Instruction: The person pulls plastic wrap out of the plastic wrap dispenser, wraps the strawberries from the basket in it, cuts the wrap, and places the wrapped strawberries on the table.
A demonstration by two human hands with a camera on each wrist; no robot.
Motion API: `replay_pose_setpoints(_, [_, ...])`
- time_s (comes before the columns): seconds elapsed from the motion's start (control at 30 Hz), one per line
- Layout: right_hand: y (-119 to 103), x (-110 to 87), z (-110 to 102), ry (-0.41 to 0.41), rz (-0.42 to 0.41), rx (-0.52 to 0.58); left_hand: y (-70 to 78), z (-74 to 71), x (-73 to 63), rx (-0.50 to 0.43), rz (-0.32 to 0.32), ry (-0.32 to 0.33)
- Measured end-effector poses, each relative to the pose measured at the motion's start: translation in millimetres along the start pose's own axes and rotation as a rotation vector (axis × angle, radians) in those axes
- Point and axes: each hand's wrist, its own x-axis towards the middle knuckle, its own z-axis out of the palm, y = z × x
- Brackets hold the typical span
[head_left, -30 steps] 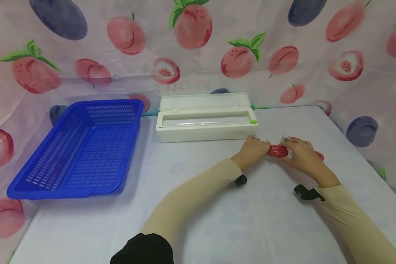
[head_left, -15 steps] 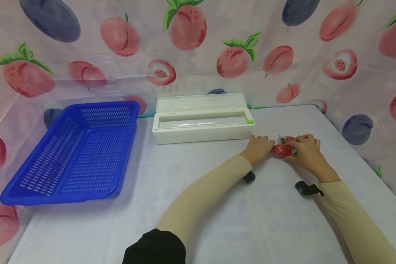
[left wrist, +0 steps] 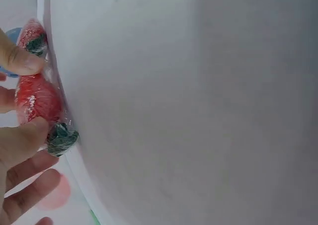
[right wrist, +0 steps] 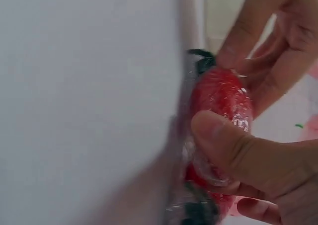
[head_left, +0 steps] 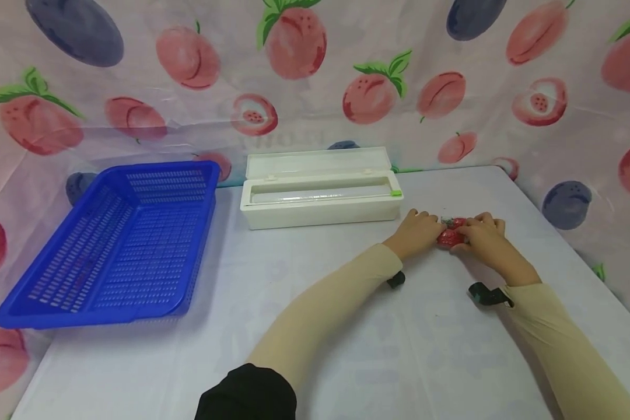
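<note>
Two red strawberries with green leaves, bundled in clear plastic film, are between my hands at the right of the table. In the head view, the nearer strawberry [head_left: 450, 238] sits just in front of the other strawberry [head_left: 457, 222]. My left hand [head_left: 416, 232] pinches the nearer one by its leafy end, its other fingers spread loosely in the left wrist view. My right hand [head_left: 484, 239] grips the same strawberry [right wrist: 218, 98], thumb across its side and fingers behind. The second strawberry [left wrist: 31, 34] shows beyond the right thumb in the left wrist view, partly hidden.
Behind my left hand stands a long white box [head_left: 320, 214], lid raised, with a roll of clear film [head_left: 320, 193] inside. A blue plastic basket [head_left: 97, 318] is at the left. Fruit-printed cloth [head_left: 304, 111] hangs behind the white-covered table [head_left: 378, 344].
My left hand has shifted slightly right, closer to the right hand. The red end that stuck out right of my right hand is out of sight; red now shows behind the nearer strawberry.
</note>
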Motion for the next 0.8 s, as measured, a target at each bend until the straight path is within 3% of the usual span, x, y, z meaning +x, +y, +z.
replay_pose_setpoints(0.1, [-3,1.2,2,-0.024,0.017,-0.013,1.6,0.6,3.3,0.009,-0.008,0.002])
replay_pose_setpoints(0.3, [-6,-0.2,4,0.024,0.017,-0.023,0.0,1.8,3.9,0.033,-0.001,0.04])
replay_pose_setpoints(0.5, [2,-6.0,4,0.069,0.038,0.053,-3.4,6.4,3.7,-0.052,-0.026,-0.01])
replay_pose_setpoints(0.63, [6,-9.5,-1,0.137,0.027,0.075,-6.1,5.2,2.9,-0.057,-0.026,-0.042])
replay_pose_setpoints(0.8, [7,-8.4,-5,0.146,0.014,0.095,-11.1,5.0,-0.3,-0.061,-0.033,-0.046])
